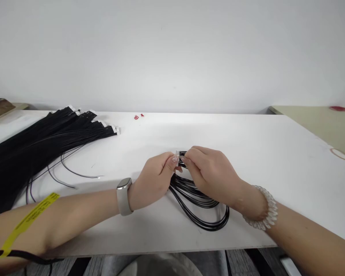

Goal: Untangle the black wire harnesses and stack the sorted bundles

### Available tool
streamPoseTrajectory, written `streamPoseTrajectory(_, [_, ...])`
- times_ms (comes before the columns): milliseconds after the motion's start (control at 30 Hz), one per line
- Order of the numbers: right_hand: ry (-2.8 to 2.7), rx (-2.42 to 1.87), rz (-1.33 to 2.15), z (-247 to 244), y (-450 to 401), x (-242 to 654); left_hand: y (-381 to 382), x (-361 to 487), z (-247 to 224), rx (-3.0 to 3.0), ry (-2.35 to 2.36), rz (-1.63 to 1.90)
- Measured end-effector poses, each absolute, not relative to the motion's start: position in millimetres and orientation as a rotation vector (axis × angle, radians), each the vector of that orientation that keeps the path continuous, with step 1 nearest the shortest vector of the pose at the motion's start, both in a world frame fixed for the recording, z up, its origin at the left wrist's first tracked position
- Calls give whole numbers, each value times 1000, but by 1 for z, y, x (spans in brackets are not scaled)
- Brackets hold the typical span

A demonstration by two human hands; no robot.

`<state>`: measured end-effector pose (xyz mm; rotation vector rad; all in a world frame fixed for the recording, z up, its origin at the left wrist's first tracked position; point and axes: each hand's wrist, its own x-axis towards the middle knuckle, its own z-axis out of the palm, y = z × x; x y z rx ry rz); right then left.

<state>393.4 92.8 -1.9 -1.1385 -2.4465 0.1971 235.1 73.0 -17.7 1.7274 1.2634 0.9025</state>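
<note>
Near the middle of the white table, my left hand (156,174) pinches a small white connector (177,158) between thumb and fingers. My right hand (211,172) is closed on the black wires (183,153) just right of the connector. The two hands are almost touching. Below them, a looped bundle of black cables (207,222) hangs down and rests on the tabletop. The fingertips of my right hand are partly hidden among the wires.
A large pile of black cables (46,134) with white connectors covers the left of the table (261,153). Small red pieces (136,117) lie near the back. A yellow label (31,218) on a black cord crosses my left forearm. The wall stands behind.
</note>
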Motion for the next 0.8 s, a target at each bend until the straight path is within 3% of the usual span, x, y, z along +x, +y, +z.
streamPoseTrajectory(800, [-2335,-1118,318,-5,95,395,74,237,-15,1676,1304,847])
